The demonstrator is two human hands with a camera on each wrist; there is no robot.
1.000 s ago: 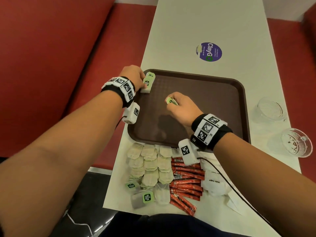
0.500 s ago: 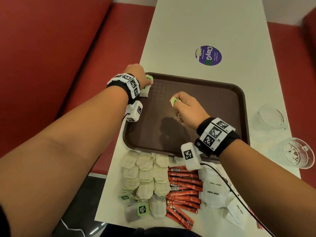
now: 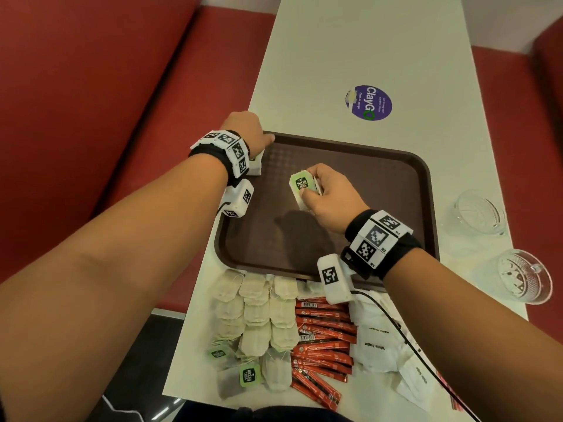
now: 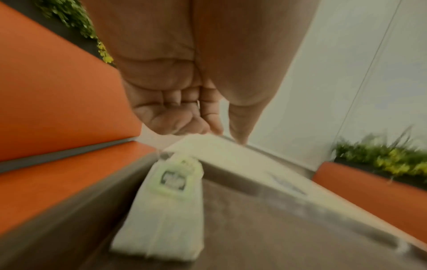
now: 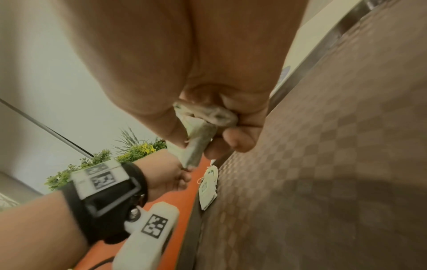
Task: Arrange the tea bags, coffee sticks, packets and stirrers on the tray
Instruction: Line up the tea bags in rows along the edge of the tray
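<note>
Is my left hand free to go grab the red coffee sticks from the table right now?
Probably yes. The left hand looks open and empty above the tea bags lying in the tray's far corner. The coffee sticks lie uncovered near you, with nothing on top.

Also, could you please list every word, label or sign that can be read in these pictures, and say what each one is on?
"ClayGO": purple round sticker on the white table; its small print is too small to read.
"White Sugar": white sugar packets.
Green tea bag tag held in the right hand: lettering too blurred to be sure.
Red coffee sticks: print too small.
Wrist markers: patterns only.
</note>
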